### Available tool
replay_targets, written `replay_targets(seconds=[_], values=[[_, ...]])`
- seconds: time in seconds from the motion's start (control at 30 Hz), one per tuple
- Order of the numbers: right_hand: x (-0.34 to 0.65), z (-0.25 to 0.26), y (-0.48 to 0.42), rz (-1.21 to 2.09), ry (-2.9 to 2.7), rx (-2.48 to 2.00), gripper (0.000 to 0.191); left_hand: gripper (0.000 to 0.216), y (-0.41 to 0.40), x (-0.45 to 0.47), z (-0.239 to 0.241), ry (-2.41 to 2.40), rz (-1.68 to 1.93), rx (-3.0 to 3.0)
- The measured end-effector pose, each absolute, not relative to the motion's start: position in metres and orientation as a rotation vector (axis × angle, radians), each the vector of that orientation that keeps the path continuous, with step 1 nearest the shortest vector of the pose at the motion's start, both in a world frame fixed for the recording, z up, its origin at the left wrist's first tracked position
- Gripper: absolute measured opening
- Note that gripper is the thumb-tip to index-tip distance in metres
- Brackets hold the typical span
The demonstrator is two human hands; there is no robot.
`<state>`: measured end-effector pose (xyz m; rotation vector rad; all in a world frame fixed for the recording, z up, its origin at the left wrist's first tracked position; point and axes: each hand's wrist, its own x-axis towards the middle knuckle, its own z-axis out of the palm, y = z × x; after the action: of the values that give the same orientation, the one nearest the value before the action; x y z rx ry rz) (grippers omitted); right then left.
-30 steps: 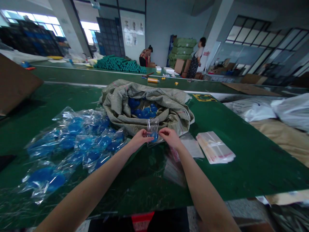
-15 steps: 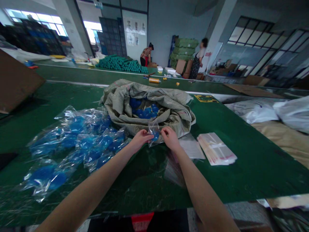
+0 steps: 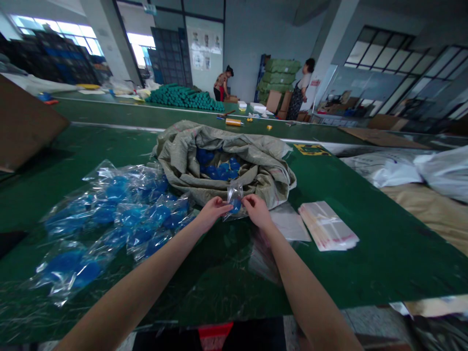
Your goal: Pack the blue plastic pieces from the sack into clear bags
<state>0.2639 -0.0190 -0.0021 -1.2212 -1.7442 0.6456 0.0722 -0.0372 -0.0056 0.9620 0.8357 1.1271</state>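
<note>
Between my hands is a clear plastic bag (image 3: 235, 194) with a round blue piece (image 3: 236, 206) inside. My left hand (image 3: 213, 212) pinches the bag's left side between thumb and fingers. Its right side is pinched by my right hand (image 3: 257, 209). Just behind them sits a grey-green woven sack (image 3: 183, 161), its mouth rolled open, with several loose blue pieces (image 3: 221, 170) in it. On the left lies a spread of filled clear bags (image 3: 127, 214), each with blue inside. Flat clear bags (image 3: 290, 222) lie partly under my right forearm.
A banded stack of clear bags (image 3: 328, 225) rests on the green table (image 3: 383, 258) at right. Cardboard (image 3: 25, 122) stands at far left. Green rolls (image 3: 183, 97) are piled on the far table, with an orange roll (image 3: 234, 122) nearby. Two people work at the back.
The bag with the blue piece has turned and shifted slightly right; the blue piece shows more plainly. Both hands have hardly moved and keep their pinch.
</note>
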Motion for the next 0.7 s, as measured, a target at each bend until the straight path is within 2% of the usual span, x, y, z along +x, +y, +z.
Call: replay_targets(seconds=[0.3,0.7], values=[[0.2644,-0.0003,-0.0168,0.926,-1.515,-1.130,0.026,0.053,-0.0366,0.0711,-0.0113,0.947,1.062,1.148],[0.2585,-0.0097,-0.0170,0.846,-1.461,-1.224,0.027,0.053,-0.0402,0.0756,-0.0085,0.986,1.216,0.932]])
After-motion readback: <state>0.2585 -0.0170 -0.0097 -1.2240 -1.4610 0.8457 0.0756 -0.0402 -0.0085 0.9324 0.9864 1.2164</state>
